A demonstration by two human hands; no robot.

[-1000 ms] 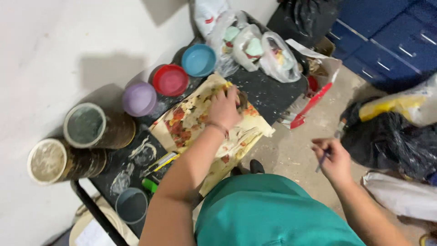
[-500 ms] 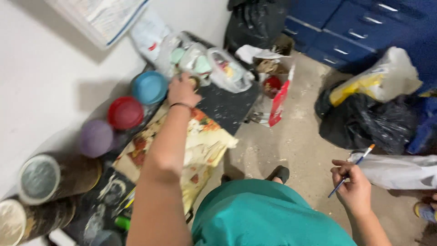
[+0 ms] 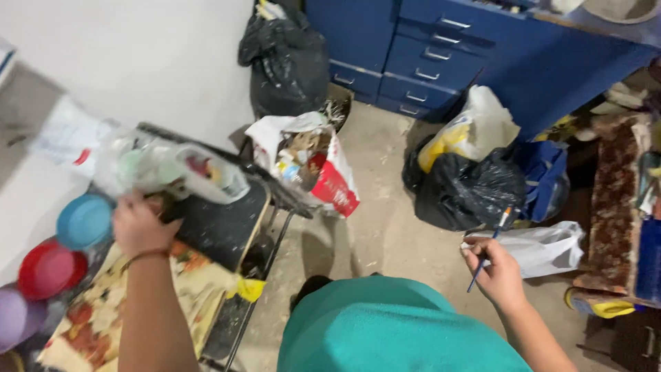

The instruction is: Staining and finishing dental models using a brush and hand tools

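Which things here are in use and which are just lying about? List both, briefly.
In use:
left hand reaching at clear plastic bags
right hand holding a paintbrush
paint-stained sheet

Lying about:
blue lid
red lid
black rubbish bags
blue drawers

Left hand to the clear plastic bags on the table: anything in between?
Nothing visible. The left hand is already at the lower edge of the clear plastic bags, seemingly touching them, though blur hides the exact contact. The right hand holds a paintbrush well away.
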